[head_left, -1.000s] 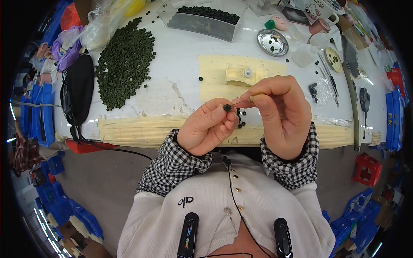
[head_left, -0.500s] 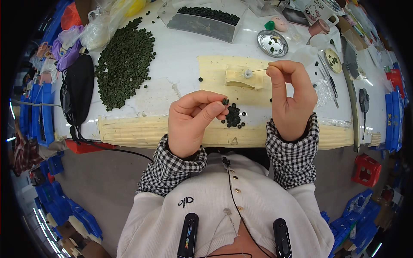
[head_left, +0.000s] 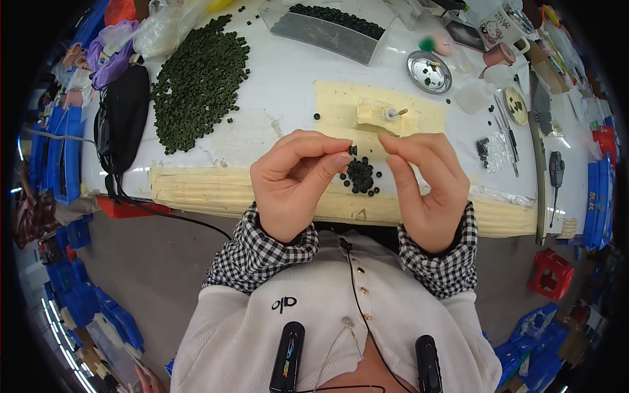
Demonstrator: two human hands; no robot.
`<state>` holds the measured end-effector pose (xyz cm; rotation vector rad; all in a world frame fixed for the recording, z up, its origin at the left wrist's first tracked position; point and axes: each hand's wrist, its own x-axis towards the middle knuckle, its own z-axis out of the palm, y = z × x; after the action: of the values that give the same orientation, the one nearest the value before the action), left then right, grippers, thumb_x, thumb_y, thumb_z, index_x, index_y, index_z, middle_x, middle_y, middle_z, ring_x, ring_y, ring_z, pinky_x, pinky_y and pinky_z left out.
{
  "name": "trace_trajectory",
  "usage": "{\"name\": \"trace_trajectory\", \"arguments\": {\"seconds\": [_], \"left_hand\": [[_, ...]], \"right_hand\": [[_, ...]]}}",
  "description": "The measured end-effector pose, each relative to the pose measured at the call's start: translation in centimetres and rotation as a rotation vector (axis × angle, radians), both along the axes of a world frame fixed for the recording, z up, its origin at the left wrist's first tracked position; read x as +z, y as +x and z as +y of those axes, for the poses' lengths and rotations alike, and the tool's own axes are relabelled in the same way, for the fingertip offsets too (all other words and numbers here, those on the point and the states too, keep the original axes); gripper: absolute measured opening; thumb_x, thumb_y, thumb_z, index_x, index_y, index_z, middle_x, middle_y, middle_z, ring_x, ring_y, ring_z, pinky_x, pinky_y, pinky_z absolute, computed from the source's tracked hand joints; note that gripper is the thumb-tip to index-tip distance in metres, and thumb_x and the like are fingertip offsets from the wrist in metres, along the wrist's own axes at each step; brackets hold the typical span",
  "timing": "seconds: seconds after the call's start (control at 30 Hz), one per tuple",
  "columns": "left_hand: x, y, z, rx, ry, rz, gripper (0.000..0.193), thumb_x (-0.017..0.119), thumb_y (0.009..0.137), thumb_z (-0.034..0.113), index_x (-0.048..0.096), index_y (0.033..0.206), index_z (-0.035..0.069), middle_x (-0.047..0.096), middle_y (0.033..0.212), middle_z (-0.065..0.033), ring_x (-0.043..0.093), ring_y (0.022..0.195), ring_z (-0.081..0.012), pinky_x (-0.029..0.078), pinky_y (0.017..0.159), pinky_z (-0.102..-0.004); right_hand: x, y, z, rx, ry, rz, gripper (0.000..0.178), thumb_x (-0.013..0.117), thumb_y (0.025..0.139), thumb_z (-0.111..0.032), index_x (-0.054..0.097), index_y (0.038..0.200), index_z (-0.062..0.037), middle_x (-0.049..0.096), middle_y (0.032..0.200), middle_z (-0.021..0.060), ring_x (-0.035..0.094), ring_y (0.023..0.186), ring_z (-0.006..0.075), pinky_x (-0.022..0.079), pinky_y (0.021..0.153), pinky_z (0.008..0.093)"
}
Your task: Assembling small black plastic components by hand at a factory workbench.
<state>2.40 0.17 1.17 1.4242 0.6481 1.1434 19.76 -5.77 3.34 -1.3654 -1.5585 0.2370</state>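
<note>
Dark green beads (head_left: 360, 175) lie in a small loose cluster on the white table (head_left: 275, 92), just beyond the two raised hands and between them. Left hand (head_left: 291, 180): thumb and forefinger pinched together in a closed grip at about the level of the cluster; one or two beads sit right at the fingertips (head_left: 341, 159), though whether they are actually held cannot be told. Right hand (head_left: 426, 187): thumb and forefinger likewise closed to a fine pinch, tips pointing toward the left hand; whatever they hold is too small to make out. The two grips stand near each other but apart. Both wrists wear black-and-white checked cuffs.

Behind the cluster, a pale yellow mat (head_left: 341, 108) carries a small block with a pin (head_left: 386, 116). A large heap of green beads (head_left: 196, 82) lies at the far left of the table, beside a black bag (head_left: 124, 114). A grey tray (head_left: 327, 33) with more beads sits at the far edge, and a round metal dish (head_left: 429, 71) lies to its right.
</note>
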Motion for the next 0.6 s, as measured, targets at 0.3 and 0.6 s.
{"name": "trace_trajectory", "arguments": {"seconds": [0.3, 0.6], "left_hand": [[0.1, 0.2, -0.1, -0.006, 0.012, 0.015, 0.014, 0.062, 0.086, -0.008, 0.065, 0.1, -0.005, 0.062, 0.095, -0.0117, 0.063, 0.081, -0.0155, 0.053, 0.074, -0.0252], [-0.1, 0.1, -0.1, -0.02, 0.043, 0.007, 0.017, 0.064, 0.083, -0.01, 0.067, 0.099, -0.006, 0.065, 0.095, -0.0124, 0.064, 0.085, -0.0155, 0.051, 0.073, -0.0244]], "right_hand": [[-1.5, -1.2, -0.7, 0.144, 0.0, 0.14, 0.036, 0.068, 0.078, 0.006, 0.067, 0.113, -0.0013, 0.063, 0.091, 0.01, 0.058, 0.077, 0.0214, 0.047, 0.066, 0.0286], [-1.7, -1.2, -0.8, 0.169, 0.004, 0.146, 0.036, 0.068, 0.079, 0.005, 0.068, 0.113, -0.002, 0.065, 0.094, 0.0093, 0.059, 0.079, 0.0212, 0.048, 0.068, 0.0286]]}}
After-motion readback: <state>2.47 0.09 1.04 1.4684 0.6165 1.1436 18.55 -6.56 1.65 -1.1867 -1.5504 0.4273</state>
